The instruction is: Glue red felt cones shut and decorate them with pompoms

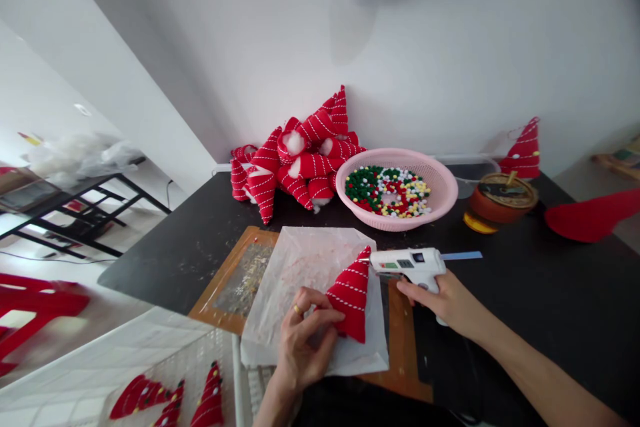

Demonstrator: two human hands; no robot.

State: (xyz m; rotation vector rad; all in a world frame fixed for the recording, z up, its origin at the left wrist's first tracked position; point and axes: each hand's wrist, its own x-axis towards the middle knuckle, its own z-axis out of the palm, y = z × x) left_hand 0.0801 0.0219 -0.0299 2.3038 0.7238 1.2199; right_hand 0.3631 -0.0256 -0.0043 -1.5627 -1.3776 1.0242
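My left hand (309, 333), with a ring on one finger, grips a red stuffed cone (351, 297) by its lower left side. White dashed bands run across the cone, and its tip points up and to the right. In my right hand (453, 300) is a white hot glue gun (407, 261) with a pale blue glue stick (463, 255) coming out of its back. The gun's nozzle is at the cone's upper right edge, close to the tip; whether they touch I cannot tell. Beneath the cone lies a crumpled white sheet (285, 273) on a brown-framed board (203, 310).
Behind stands a heap of red striped cones (315, 167) beside a pink basket (443, 190) of small coloured pompoms (385, 190). Further right are a terracotta pot (501, 207), a decorated cone (523, 153) and red fabric (590, 220). A white mesh bin (235, 373) at lower left holds several decorated cones (209, 397).
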